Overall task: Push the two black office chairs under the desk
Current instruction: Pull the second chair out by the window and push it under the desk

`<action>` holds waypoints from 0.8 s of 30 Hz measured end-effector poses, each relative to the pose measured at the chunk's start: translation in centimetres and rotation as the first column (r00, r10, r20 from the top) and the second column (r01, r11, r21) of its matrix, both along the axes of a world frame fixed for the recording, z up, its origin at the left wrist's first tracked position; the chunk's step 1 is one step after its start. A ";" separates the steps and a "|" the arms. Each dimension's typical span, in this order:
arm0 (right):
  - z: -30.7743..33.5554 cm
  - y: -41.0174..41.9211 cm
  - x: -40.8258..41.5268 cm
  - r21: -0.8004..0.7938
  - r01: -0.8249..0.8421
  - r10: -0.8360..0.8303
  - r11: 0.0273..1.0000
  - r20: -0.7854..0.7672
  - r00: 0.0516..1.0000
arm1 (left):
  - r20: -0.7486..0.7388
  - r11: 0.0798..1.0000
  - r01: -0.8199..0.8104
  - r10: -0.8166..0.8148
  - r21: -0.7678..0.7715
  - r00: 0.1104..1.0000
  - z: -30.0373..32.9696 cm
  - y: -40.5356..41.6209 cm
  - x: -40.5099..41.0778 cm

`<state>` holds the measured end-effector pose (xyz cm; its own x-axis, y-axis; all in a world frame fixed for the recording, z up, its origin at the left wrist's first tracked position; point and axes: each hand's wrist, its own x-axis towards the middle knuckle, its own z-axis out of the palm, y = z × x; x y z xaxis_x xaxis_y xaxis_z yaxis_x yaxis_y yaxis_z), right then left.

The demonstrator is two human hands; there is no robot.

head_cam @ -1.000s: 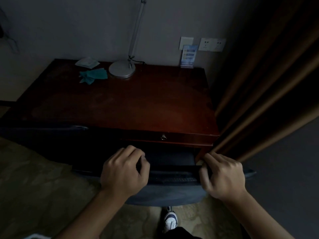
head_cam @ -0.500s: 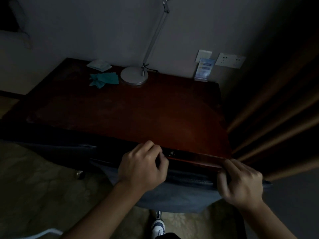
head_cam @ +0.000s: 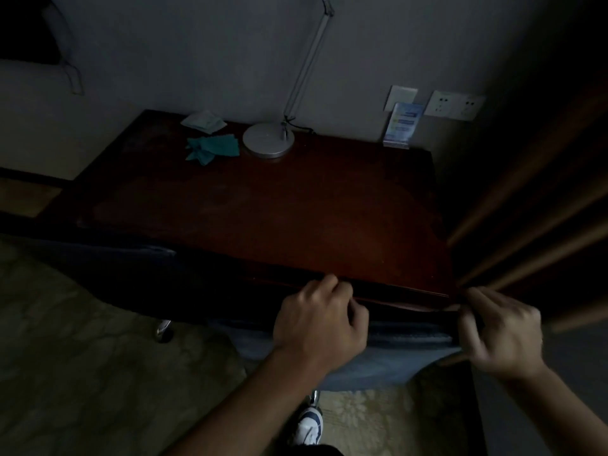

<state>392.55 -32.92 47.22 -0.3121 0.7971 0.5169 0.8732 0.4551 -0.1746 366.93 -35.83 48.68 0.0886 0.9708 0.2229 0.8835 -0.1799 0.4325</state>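
Observation:
The dark red wooden desk (head_cam: 279,209) stands against the wall. A black office chair's backrest (head_cam: 404,353) presses close to the desk's front edge, its seat hidden beneath. My left hand (head_cam: 320,324) grips the top of that backrest near its middle. My right hand (head_cam: 503,337), blurred, holds the backrest's right end. A second black chair (head_cam: 108,268) sits to the left, its back level with the desk's front edge; a caster (head_cam: 163,329) shows below it.
On the desk are a silver lamp base (head_cam: 268,139), a teal cloth (head_cam: 212,148), a pale packet (head_cam: 204,121) and a blue card stand (head_cam: 401,125). Brown curtains (head_cam: 533,192) hang at right. Patterned carpet (head_cam: 82,373) lies left; my shoe (head_cam: 307,426) is below.
The chair has moved forward toward the desk, and its back now nearly meets the front edge, hiding the drawer front. Both hands went forward with it, still gripping.

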 end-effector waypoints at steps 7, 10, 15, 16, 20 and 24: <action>-0.2 -2.9 -3.1 -0.126 0.013 -0.020 0.992 -0.050 0.999 | -0.015 0.999 -0.014 0.014 0.030 1.000 -0.6 -1.3 0.0; -0.2 -2.4 -6.0 -0.062 0.099 -0.102 0.993 -0.041 0.994 | 0.011 0.999 -0.005 0.004 0.053 1.000 -0.7 0.2 -1.5; -0.7 -0.3 -8.7 0.045 0.176 -0.176 0.983 0.008 0.984 | 0.016 0.992 0.012 -0.014 0.129 1.000 -0.8 4.5 -4.5; -0.8 0.1 -9.1 0.071 0.180 -0.182 0.981 0.015 0.983 | 0.016 0.989 0.019 -0.021 0.144 1.000 -0.8 5.4 -4.9; -0.8 3.0 -10.2 0.052 0.189 -0.192 0.981 0.061 0.979 | 0.013 0.989 0.022 -0.024 0.149 1.000 -1.1 9.0 -5.9; -1.6 4.9 -8.9 0.039 0.190 -0.191 0.981 0.051 0.980 | -0.016 0.994 0.040 -0.038 0.106 0.999 -2.3 9.6 -4.6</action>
